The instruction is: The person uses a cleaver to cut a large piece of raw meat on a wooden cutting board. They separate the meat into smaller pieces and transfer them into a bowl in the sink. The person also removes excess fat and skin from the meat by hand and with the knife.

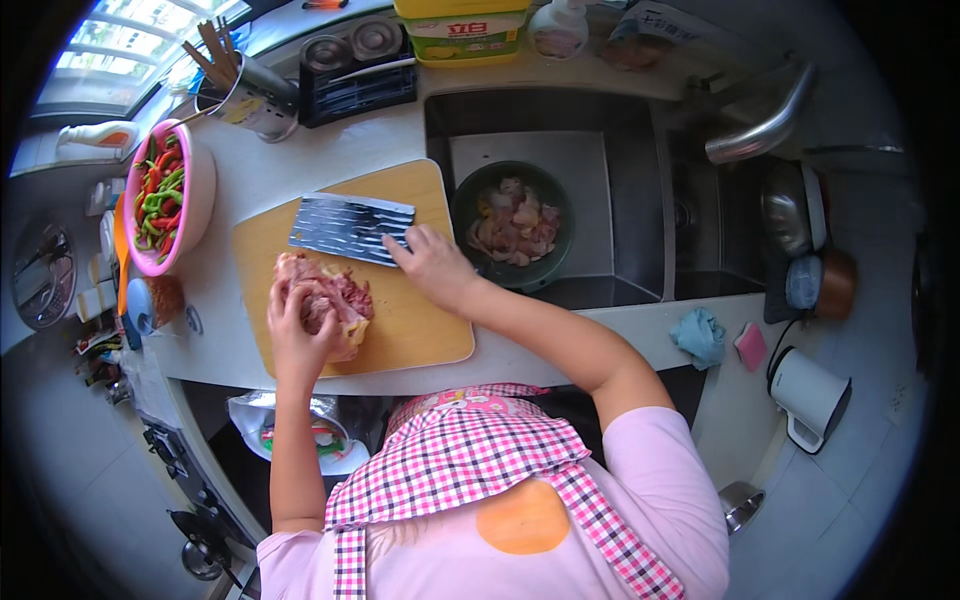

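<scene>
A checked apron [460,450] covers the person's front at the counter's near edge. Beyond it lies a wooden cutting board [425,325], with a chunk of raw meat [350,315] on its left half; the left hand [300,318] holds this, fingers spread and curled over the top. Farther up the board a cleaver [345,228] lies flat, and the right hand [437,265] touches its right end, forefinger extended onto the blade; whether the other fingers close round a handle I cannot tell. Right of the board, a dark green bowl [563,245] of meat pieces [517,225] stands in the sink [585,150]. Left, a pink-rimmed basin [202,195] holds red and green peppers [160,200]. At the back stands a yellow tub [465,12].
</scene>
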`<act>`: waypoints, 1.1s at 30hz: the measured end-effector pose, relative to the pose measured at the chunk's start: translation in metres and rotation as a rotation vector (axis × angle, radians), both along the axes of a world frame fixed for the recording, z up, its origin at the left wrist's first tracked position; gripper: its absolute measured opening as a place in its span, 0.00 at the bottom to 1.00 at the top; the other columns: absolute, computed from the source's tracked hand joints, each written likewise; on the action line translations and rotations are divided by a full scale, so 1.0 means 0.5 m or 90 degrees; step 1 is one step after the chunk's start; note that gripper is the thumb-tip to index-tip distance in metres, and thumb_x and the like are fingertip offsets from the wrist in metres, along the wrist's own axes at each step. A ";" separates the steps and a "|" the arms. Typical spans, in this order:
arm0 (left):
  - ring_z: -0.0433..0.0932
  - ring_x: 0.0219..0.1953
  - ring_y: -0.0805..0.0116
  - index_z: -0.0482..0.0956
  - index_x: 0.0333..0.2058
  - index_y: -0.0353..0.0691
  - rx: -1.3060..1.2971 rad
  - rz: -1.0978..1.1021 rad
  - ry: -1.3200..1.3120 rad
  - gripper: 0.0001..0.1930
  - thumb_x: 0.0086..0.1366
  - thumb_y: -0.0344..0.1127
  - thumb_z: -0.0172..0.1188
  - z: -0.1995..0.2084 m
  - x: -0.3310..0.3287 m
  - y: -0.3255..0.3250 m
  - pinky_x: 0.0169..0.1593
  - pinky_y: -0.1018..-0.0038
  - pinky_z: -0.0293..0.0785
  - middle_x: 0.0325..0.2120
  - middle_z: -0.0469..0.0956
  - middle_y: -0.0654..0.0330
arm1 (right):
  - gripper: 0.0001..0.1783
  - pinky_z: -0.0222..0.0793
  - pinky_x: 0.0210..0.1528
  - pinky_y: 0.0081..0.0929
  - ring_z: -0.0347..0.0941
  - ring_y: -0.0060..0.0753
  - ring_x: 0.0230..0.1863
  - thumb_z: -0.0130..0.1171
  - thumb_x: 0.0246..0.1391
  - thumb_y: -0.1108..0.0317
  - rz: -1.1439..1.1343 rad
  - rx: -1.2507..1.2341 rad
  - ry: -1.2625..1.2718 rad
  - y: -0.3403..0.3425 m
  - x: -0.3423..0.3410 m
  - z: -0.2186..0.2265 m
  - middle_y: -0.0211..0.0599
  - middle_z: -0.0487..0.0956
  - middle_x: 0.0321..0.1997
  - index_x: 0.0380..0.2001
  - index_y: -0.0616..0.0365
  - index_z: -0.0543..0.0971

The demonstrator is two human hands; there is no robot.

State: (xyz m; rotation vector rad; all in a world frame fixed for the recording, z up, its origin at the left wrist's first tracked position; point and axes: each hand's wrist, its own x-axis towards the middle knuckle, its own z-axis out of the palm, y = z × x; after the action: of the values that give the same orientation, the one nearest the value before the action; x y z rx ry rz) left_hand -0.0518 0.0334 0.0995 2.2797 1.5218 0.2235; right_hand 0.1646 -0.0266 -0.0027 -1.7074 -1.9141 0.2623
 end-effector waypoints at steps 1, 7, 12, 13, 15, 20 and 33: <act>0.62 0.58 0.44 0.75 0.42 0.42 0.003 0.010 -0.001 0.20 0.48 0.33 0.65 -0.002 -0.006 -0.001 0.59 0.58 0.61 0.57 0.62 0.44 | 0.17 0.69 0.45 0.33 0.71 0.43 0.39 0.57 0.48 0.70 -0.024 0.036 0.052 0.005 -0.010 0.007 0.42 0.72 0.36 0.44 0.60 0.76; 0.60 0.61 0.45 0.73 0.46 0.40 0.016 0.045 0.012 0.21 0.51 0.31 0.64 -0.005 -0.008 -0.016 0.61 0.61 0.58 0.59 0.60 0.43 | 0.07 0.69 0.44 0.40 0.72 0.49 0.41 0.55 0.48 0.73 -0.367 -0.032 0.288 -0.034 0.193 -0.050 0.46 0.76 0.34 0.31 0.60 0.78; 0.59 0.61 0.43 0.71 0.47 0.41 0.017 0.034 0.007 0.24 0.50 0.31 0.65 -0.018 0.000 -0.014 0.62 0.59 0.56 0.60 0.57 0.43 | 0.26 0.65 0.52 0.46 0.67 0.64 0.48 0.56 0.45 0.76 -0.292 -0.342 0.286 -0.101 0.266 -0.303 0.61 0.67 0.51 0.51 0.59 0.70; 0.59 0.61 0.43 0.71 0.47 0.41 0.012 0.037 0.007 0.24 0.50 0.31 0.65 -0.015 0.002 -0.014 0.62 0.59 0.56 0.60 0.57 0.43 | 0.26 0.64 0.53 0.45 0.66 0.63 0.49 0.55 0.44 0.77 -0.289 -0.296 0.290 -0.102 0.243 -0.331 0.61 0.67 0.51 0.51 0.61 0.70; 0.59 0.61 0.44 0.71 0.47 0.42 0.010 0.037 0.008 0.23 0.50 0.30 0.64 -0.014 0.007 -0.012 0.63 0.60 0.56 0.61 0.56 0.43 | 0.25 0.62 0.57 0.43 0.64 0.62 0.53 0.53 0.43 0.80 -0.290 -0.198 0.295 -0.091 0.164 -0.360 0.62 0.67 0.53 0.49 0.63 0.71; 0.59 0.61 0.45 0.71 0.48 0.42 0.005 0.025 0.024 0.24 0.50 0.31 0.65 -0.013 0.005 -0.014 0.62 0.60 0.57 0.61 0.56 0.44 | 0.24 0.65 0.53 0.42 0.66 0.59 0.52 0.49 0.41 0.82 -0.013 -0.216 0.092 -0.099 0.123 -0.352 0.60 0.68 0.53 0.47 0.65 0.72; 0.63 0.61 0.56 0.53 0.64 0.39 -0.069 0.197 -0.164 0.52 0.42 0.41 0.75 -0.042 -0.060 -0.024 0.61 0.66 0.61 0.59 0.60 0.47 | 0.04 0.72 0.34 0.27 0.77 0.37 0.32 0.57 0.50 0.77 -0.117 -0.095 0.397 -0.066 0.112 0.186 0.42 0.78 0.31 0.31 0.62 0.79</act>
State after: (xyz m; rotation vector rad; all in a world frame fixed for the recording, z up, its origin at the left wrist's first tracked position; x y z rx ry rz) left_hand -0.0816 0.0214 0.0784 1.8443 1.6946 0.4867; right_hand 0.2207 -0.0597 0.0904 -1.6268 -1.3005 0.7802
